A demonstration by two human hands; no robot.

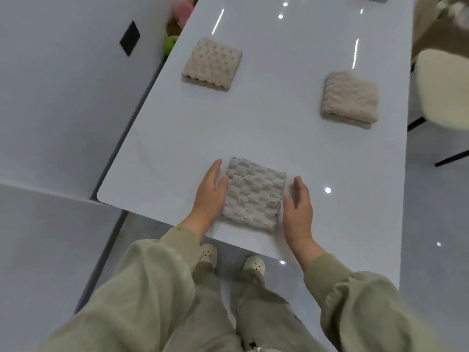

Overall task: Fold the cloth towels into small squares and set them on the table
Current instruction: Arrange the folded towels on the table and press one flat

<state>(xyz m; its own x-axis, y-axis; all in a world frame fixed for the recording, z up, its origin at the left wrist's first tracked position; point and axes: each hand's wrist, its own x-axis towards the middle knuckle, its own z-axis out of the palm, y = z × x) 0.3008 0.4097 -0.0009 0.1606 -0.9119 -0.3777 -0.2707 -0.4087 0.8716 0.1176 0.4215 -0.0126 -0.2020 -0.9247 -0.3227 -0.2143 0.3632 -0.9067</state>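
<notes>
A grey checker-textured towel (253, 194) lies folded into a small square near the front edge of the white table (279, 138). My left hand (209, 194) rests flat against its left side, thumb touching the cloth. My right hand (298, 207) sits beside its right edge with fingers apart, holding nothing. Two beige folded towels lie farther back: a dotted one (212, 64) at the left and a thicker one (349, 99) at the right.
A cream chair (441, 90) with black legs stands at the table's right side. Pink and green soft items (177, 26) sit on the floor past the table's far left edge. A white wall with a black plate (130, 38) runs along the left.
</notes>
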